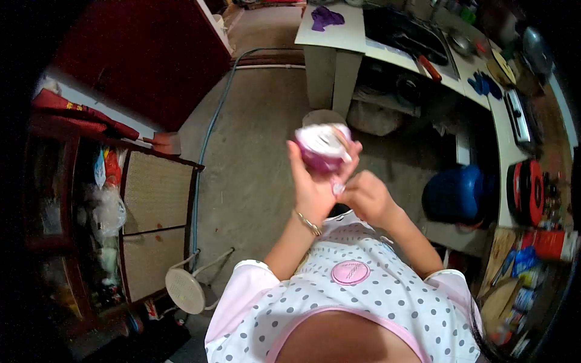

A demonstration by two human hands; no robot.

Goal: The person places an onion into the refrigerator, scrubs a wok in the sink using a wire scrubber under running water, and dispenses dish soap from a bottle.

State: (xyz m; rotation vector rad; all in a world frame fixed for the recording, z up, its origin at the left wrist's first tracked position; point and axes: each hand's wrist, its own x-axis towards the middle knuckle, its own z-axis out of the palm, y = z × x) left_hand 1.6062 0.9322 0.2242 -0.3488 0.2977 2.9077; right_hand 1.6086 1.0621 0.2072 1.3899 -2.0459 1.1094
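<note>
My left hand (315, 192), with a bracelet on its wrist, holds up a rounded purple-and-white thing (324, 145) in front of my chest. Its upper face is white with a darker mark and a brownish edge; blur hides what kind of thing it is. Close beside it, my right hand (370, 195) is closed, thumb and fingers pinched together. At those fingertips is a small pale pink-and-white piece (338, 188); whether it joins the larger thing I cannot tell. Below both hands is my white dotted top (369, 272) with pink trim.
A round stool (185, 291) stands at lower left by a cabinet (158, 192). A hose (209, 136) runs along the floor. To the right, a counter (336, 30) carries a purple cloth (327, 19) and a black stove (408, 36). A blue barrel (452, 193) sits below it.
</note>
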